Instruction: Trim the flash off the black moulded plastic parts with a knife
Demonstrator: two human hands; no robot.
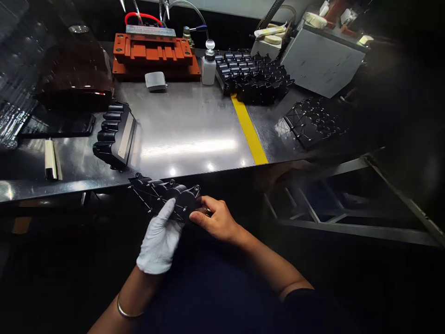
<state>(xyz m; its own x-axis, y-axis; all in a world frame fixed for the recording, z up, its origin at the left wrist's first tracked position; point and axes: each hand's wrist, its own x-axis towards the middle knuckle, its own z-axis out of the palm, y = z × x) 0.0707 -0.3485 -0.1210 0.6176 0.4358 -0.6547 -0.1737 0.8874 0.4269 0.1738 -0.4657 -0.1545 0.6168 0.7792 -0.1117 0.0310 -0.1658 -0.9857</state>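
Just below the front edge of the steel worktop [184,134], the gloved left hand [160,239] and the bare right hand [217,218] are closed on a black ribbed part [163,195], holding it between them in the air. Near that edge, a second ribbed piece [113,137] lies on the worktop, and more right a yellow stripe [248,130] crosses it.

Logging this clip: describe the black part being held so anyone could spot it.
Just off the front edge of the steel workbench, a black ribbed molded part sits between a white-gloved left hand and a bare right hand. Unlike the similar black parts lying on the bench, only this one is held.
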